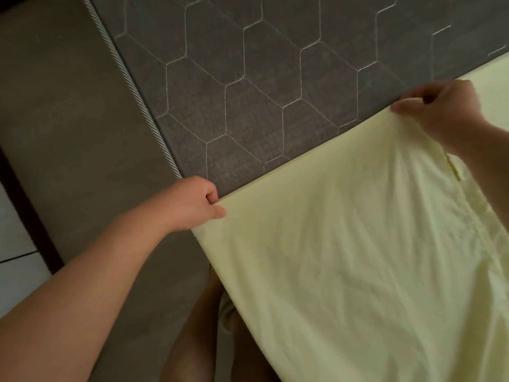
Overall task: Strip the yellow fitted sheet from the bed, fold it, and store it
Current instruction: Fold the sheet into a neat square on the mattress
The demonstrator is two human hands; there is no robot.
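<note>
L hand [194,202]: fingers curled, thumb pressed down, sheet edge pinched at its near-left corner, just beside the corded mattress piping [132,81]. R hand [443,111]: fingers bent over, a bunch of fabric gripped at the top edge, further up and to the right. Between the two hands the edge of the yellow fitted sheet [358,257] is held taut in a straight line, running diagonally from lower left to upper right.

Sheet is lifted off the mattress [248,78] along that edge; its body hangs down toward the viewer, creased, w/ a seam or gathered hem visible under the R wrist. A further strip of yellow is seen beyond the R hand, at the frame's right side; whether it lies flat on the mattress cannot be told.

Mattress top is exposed above the held edge: dark grey, quilted in a hexagon stitch pattern. To the left, the mattress side panel [68,133] drops away, then a dark bed frame strip [30,213], then pale floor tiles [13,244]. Bare legs [198,334] are seen below the sheet, partly hidden by it.
</note>
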